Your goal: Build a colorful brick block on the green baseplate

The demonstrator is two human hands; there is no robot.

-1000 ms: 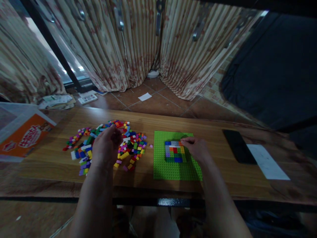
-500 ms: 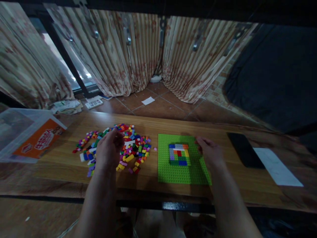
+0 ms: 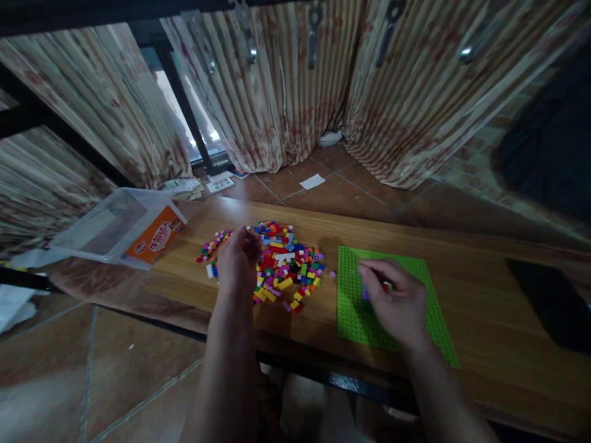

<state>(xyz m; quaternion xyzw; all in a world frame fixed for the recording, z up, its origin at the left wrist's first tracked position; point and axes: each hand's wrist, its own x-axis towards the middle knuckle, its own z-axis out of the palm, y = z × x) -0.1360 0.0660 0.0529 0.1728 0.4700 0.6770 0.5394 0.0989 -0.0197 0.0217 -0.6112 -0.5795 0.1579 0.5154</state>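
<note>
**Working the brick pile with one hand and covering the plate with the other**

We see the left hand point(image 3: 239, 261) resting on the near left side of the pile of small bricks point(image 3: 286, 264), with its fingers curled inward. We cannot tell whether a brick is between the fingertips, because the back of the hand hides them. The right hand point(image 3: 398, 303) lies on the green plate point(image 3: 353, 317). Its fingers are bent down over the little block of joined bricks point(image 3: 386, 286), of which only a red and green corner shows. To us it seems to press or steady the block rather than lift it, but we cannot confirm a grip.

The arrangement looks practical to us. The loose bricks are spread flat at the left, so the colours can be seen. The plate lies flat at the right. Each is under its own hand, with a narrow strip of bare table point(image 3: 466, 258) between them. One lilac brick point(image 3: 332, 274) lies alone in this strip.

About the edges: the near right corner of the plate comes close to the front edge of the table. The nearest bricks of the pile are also not far from that edge. Behind the pile and the plate there is open wood. A clear plastic box point(image 3: 115, 224) sits at the left end, and a dark phone point(image 3: 549, 301) lies well apart on the right.
</note>
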